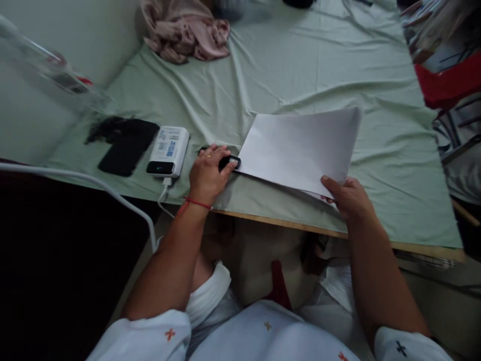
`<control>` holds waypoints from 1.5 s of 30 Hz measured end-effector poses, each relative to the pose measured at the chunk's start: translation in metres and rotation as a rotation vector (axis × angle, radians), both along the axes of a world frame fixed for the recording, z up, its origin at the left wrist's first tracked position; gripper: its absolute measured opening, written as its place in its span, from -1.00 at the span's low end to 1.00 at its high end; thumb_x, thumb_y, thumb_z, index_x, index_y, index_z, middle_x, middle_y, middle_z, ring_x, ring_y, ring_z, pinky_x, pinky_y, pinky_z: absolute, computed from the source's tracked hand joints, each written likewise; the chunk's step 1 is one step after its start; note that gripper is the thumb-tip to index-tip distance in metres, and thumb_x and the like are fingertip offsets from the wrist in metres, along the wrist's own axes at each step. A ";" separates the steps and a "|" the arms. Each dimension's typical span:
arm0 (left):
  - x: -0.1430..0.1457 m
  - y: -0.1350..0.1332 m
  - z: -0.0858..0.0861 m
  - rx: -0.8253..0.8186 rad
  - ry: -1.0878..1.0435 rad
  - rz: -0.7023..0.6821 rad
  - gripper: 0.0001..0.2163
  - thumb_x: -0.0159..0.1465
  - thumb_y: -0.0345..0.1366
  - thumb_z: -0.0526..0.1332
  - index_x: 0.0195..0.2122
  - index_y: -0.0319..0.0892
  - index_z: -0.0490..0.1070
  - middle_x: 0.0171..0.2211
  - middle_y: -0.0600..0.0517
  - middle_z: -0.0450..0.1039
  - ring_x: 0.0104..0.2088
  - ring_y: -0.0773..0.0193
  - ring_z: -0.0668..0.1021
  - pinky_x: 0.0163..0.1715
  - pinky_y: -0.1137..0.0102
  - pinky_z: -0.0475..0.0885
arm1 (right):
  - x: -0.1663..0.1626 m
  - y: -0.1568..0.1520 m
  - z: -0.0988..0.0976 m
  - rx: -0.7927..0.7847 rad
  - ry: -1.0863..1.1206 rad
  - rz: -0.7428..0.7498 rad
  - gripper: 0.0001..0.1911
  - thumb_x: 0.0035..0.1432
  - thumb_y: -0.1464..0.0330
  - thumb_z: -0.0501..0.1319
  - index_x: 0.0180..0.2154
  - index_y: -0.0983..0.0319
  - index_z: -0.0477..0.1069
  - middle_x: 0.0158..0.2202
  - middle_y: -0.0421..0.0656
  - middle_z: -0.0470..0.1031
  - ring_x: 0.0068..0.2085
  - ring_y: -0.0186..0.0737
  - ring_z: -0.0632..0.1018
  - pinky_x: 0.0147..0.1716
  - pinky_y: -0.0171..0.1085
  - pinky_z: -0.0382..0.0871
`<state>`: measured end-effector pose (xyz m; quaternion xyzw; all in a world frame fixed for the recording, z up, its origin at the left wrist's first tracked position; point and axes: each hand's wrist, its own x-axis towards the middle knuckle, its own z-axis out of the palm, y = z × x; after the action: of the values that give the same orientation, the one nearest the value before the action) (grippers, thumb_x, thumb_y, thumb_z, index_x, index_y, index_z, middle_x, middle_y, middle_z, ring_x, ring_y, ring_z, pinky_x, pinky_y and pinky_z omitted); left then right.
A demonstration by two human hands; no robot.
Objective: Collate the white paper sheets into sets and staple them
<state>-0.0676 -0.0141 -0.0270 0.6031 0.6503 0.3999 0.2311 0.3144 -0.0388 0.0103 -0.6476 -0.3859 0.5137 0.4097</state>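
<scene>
A white sheet of paper (300, 148) lies on the pale green bed sheet (293, 65). My right hand (347, 196) pinches the paper's near corner, thumb on top. My left hand (208, 173) rests on the bed sheet with its fingers curled over a small black object (230, 161) at the paper's left corner. A red thread circles my left wrist.
A white power bank (169, 150) with a white cable (112, 193) lies left of my left hand, beside a black phone (126, 146). A crumpled pink cloth (186, 30) sits at the far end. Red and striped items (451, 85) crowd the right. The wooden bed edge (338, 233) runs in front.
</scene>
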 end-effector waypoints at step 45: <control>0.118 0.008 0.020 -0.640 -0.901 -0.303 -0.50 0.15 0.16 0.81 -0.34 -0.08 0.65 -0.40 -0.05 0.74 -0.28 0.01 0.82 -0.27 0.26 0.77 | 0.096 -0.007 -0.010 0.165 0.065 -0.390 -0.46 -0.31 0.12 0.84 -0.28 0.06 0.72 -0.37 -0.17 0.75 -0.38 -0.06 0.67 -0.33 -0.10 0.66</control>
<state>0.0501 -0.0061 -0.0072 0.3594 0.4826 0.3634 0.7113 0.4106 -0.0457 0.0006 -0.6573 -0.2806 0.4121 0.5651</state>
